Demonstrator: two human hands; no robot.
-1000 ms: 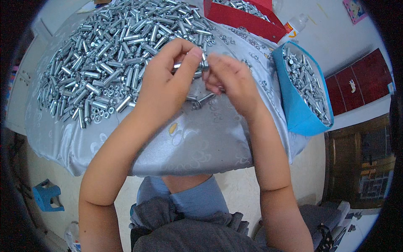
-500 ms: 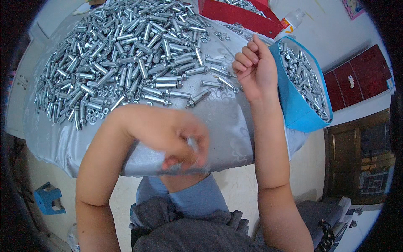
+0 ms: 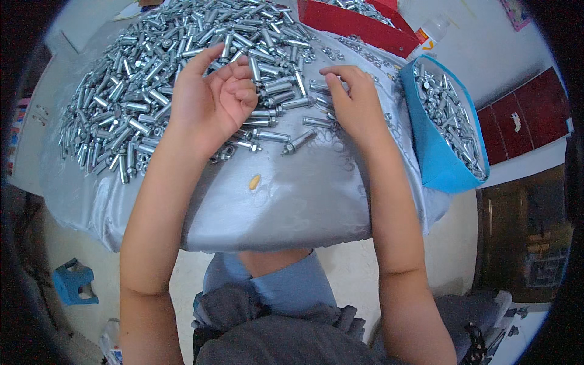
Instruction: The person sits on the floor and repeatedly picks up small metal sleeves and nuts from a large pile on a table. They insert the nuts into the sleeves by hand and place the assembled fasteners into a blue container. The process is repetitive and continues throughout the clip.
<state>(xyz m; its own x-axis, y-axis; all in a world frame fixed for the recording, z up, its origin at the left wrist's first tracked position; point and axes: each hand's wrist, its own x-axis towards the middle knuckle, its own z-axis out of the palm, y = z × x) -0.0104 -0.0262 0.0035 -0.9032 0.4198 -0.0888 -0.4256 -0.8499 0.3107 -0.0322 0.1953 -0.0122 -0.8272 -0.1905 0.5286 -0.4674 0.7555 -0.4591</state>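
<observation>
Both my hands at the near fringe of the bolt heap on the grey-covered table.

The table cover (image 3: pixel 274 207) is bare toward its lower rim (one small yellow bit (image 3: pixel 255 181) lies there), leaving open room at centre frame. The heap of silver anchor bolts (image 3: pixel 140 85) fills the upper left; a blue bin (image 3: pixel 435 161) stands at right, a red tray (image 3: pixel 359 24) at top. My left hand (image 3: pixel 213 100) is palm-up, fingers loosely curled, holding nothing I can see. My right hand (image 3: pixel 356 103) lies palm-down, fingertips on loose bolts; its grip I cannot tell.
</observation>
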